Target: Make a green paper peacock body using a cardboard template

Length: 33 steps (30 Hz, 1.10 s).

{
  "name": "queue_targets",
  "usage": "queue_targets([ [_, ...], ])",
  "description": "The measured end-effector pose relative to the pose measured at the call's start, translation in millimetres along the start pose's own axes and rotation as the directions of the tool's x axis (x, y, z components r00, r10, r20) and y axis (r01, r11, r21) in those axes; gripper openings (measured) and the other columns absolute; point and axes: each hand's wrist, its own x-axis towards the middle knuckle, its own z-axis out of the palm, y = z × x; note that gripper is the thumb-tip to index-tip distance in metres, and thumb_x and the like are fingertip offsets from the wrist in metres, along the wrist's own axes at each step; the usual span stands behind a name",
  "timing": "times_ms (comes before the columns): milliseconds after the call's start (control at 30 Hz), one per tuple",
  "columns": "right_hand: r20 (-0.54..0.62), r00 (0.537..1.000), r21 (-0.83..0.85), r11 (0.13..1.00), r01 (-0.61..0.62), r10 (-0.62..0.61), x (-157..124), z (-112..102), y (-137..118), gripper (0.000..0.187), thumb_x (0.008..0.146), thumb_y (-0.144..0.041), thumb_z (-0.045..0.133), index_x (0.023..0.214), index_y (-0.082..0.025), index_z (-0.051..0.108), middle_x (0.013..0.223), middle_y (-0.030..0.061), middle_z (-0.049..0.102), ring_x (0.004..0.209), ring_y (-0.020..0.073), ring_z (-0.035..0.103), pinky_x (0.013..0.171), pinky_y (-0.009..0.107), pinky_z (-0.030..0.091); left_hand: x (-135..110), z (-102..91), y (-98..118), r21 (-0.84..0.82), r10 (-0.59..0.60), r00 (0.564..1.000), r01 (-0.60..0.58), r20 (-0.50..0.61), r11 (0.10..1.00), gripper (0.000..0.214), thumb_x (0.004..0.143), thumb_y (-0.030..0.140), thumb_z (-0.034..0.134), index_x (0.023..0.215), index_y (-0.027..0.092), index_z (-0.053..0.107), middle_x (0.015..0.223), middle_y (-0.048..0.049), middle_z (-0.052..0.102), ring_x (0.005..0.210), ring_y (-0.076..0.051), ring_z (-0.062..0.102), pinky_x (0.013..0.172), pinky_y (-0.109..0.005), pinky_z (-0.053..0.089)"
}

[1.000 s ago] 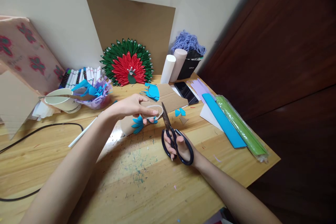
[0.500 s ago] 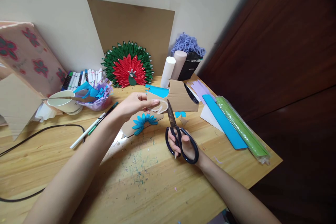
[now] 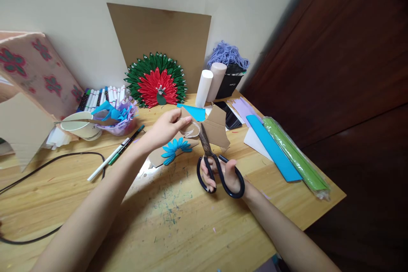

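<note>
Between thumb and fingers, my left hand [image 3: 168, 128] pinches a piece of brown cardboard [image 3: 216, 126] that bears a white drawn outline near the thumb. My right hand [image 3: 223, 175] has its fingers through the black handles of a pair of scissors [image 3: 206, 142]. The blades point up and away, at the cardboard beside the white outline; how far they are apart is hard to tell. Below my left hand, a row of blue paper petals [image 3: 174, 149] lies in an arc on another cardboard piece.
At the back stands a green and red paper peacock [image 3: 159, 83] before a cardboard sheet [image 3: 162, 29]. White rolls [image 3: 204, 89], a phone [image 3: 230, 115], blue paper [image 3: 274, 148] and a green pack [image 3: 295, 157] lie rightward. Markers [image 3: 106, 157], a paper cup [image 3: 78, 126] and a black cable [image 3: 54, 159] are left.
The cardboard has turned and tilted in my left hand, uncovering more of the phone behind it. The scissors have opened wider at the handles, with the blades shifting slightly left.
</note>
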Motion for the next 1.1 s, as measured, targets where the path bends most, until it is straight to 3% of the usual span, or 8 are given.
queue_targets([
  [100, -0.035, 0.999, -0.025, 1.000, 0.019, -0.020, 1.6, 2.8, 2.1, 0.079, 0.050, -0.092, 0.028, 0.072, -0.018, 0.046, 0.045, -0.0059, 0.045, 0.038, 0.0100, 0.045, 0.043, 0.023, 0.039, -2.1, -1.8, 3.5, 0.030, -0.026, 0.997, 0.024, 0.068, 0.999, 0.028, 0.084, 0.038, 0.050, 0.066, 0.017, 0.043, 0.064, 0.0021, 0.046, 0.063, -0.011, 0.047, 0.060, -0.026, 0.038],
  [367, -0.073, 0.997, 0.056, 0.998, -0.035, 0.039, 3.1, -1.6, 16.8, 0.071, 0.051, -0.086, 0.051, 0.070, -0.018, 0.047, 0.042, -0.0077, 0.042, 0.033, 0.0069, 0.037, 0.036, 0.019, 0.035, -2.5, -3.0, 3.1, 0.071, -0.059, 0.992, 0.051, 0.111, 0.996, 0.029, 0.085, 0.039, 0.049, 0.067, 0.017, 0.045, 0.067, 0.0007, 0.047, 0.065, -0.012, 0.047, 0.060, -0.026, 0.038],
  [500, -0.145, 0.989, -0.027, 0.999, -0.025, 0.020, 0.3, 5.4, 7.0, 0.068, 0.052, -0.083, 0.056, 0.069, -0.018, 0.047, 0.041, -0.0088, 0.040, 0.033, 0.0055, 0.034, 0.034, 0.018, 0.033, -2.9, -8.6, 5.4, -0.004, -0.034, 0.985, 0.035, 0.168, 0.999, 0.027, 0.085, 0.036, 0.049, 0.067, 0.017, 0.043, 0.065, 0.0027, 0.042, 0.061, -0.010, 0.043, 0.060, -0.025, 0.037],
  [633, -0.118, 0.989, -0.059, 0.994, -0.097, 0.089, 0.0, 9.1, -5.0, 0.065, 0.049, -0.080, 0.061, 0.064, -0.018, 0.045, 0.039, -0.0089, 0.040, 0.031, 0.0044, 0.030, 0.030, 0.017, 0.029, -4.0, -18.2, 5.6, -0.009, -0.004, 0.972, 0.007, 0.236, 1.000, 0.027, 0.085, 0.036, 0.049, 0.067, 0.017, 0.044, 0.064, 0.0034, 0.043, 0.060, -0.009, 0.044, 0.060, -0.024, 0.036],
  [767, -0.024, 0.995, -0.055, 0.993, -0.103, 0.102, 0.8, 6.4, -1.9, 0.070, 0.049, -0.086, 0.052, 0.067, -0.018, 0.044, 0.040, -0.0090, 0.041, 0.031, 0.0049, 0.034, 0.031, 0.016, 0.031, -4.2, -24.7, 0.7, 0.076, -0.020, 0.969, 0.001, 0.247, 0.997, 0.027, 0.086, 0.038, 0.047, 0.069, 0.017, 0.046, 0.065, 0.0028, 0.047, 0.060, -0.010, 0.047, 0.060, -0.024, 0.037],
  [933, 0.116, 0.983, -0.012, 0.989, -0.144, 0.145, -3.1, 3.4, 2.6, 0.079, 0.050, -0.092, 0.026, 0.073, -0.019, 0.042, 0.049, -0.0052, 0.046, 0.041, 0.0101, 0.048, 0.040, 0.021, 0.042, -5.1, -28.9, -0.6, 0.266, -0.028, 0.995, 0.002, 0.093, 0.964, 0.032, 0.085, 0.040, 0.048, 0.063, 0.018, 0.040, 0.062, 0.0029, 0.047, 0.059, -0.011, 0.047, 0.057, -0.024, 0.035],
  [1100, 0.106, 0.985, -0.069, 0.989, -0.129, 0.136, -6.3, 1.7, 2.8, 0.079, 0.053, -0.091, 0.027, 0.077, -0.018, 0.045, 0.050, -0.0050, 0.046, 0.043, 0.0106, 0.047, 0.044, 0.023, 0.042, -8.1, -26.2, 7.2, 0.293, -0.100, 0.958, 0.017, 0.269, 0.956, 0.034, 0.085, 0.044, 0.048, 0.065, 0.017, 0.045, 0.063, 0.0018, 0.050, 0.059, -0.011, 0.047, 0.056, -0.024, 0.035],
])
